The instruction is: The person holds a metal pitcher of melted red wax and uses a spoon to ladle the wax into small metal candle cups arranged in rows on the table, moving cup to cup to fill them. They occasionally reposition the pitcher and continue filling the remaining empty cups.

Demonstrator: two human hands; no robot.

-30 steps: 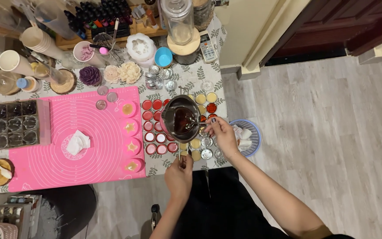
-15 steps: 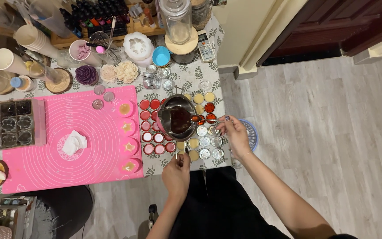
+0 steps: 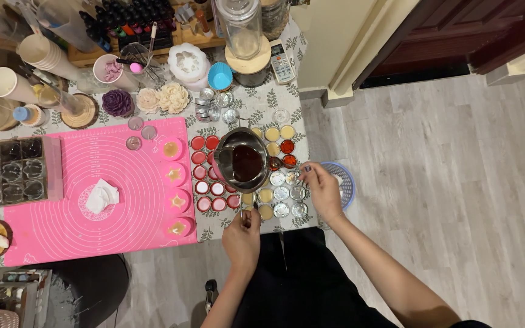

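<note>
The person stands at the near edge of the tabletop (image 3: 238, 100), which wears a leaf-print cloth. The left hand (image 3: 242, 235) is clenched on the thin handle of a metal pot (image 3: 242, 159), gripping it at the near edge; the pot sits out over the small cups, tipped a little, with dark red-brown liquid (image 3: 249, 164) inside. The right hand (image 3: 322, 189) reaches in just right of the pot, its fingers (image 3: 307, 174) pinched near a small tin (image 3: 291, 178) at the right end of the rows; I cannot tell whether they actually grip it. The tins (image 3: 281, 194), round and silvery, lie in short rows near the pot's right side, some filled yellow or red, some bare. Left of the pot stand red cups (image 3: 204, 173) in columns. Beyond those a pink mat (image 3: 80, 228) covers the left part of the tabletop, with a crumpled white tissue (image 3: 102, 197) on it and pink moulds (image 3: 174, 188) along its right edge. A dark tray (image 3: 7, 173) with compartments lies at the far left. A blue basket (image 3: 346, 185) shows behind the right hand, off the tabletop's right edge. At the far side stand wax flowers (image 3: 153, 99), paper cups (image 3: 44, 53) and a glass jar (image 3: 240, 27).
</note>
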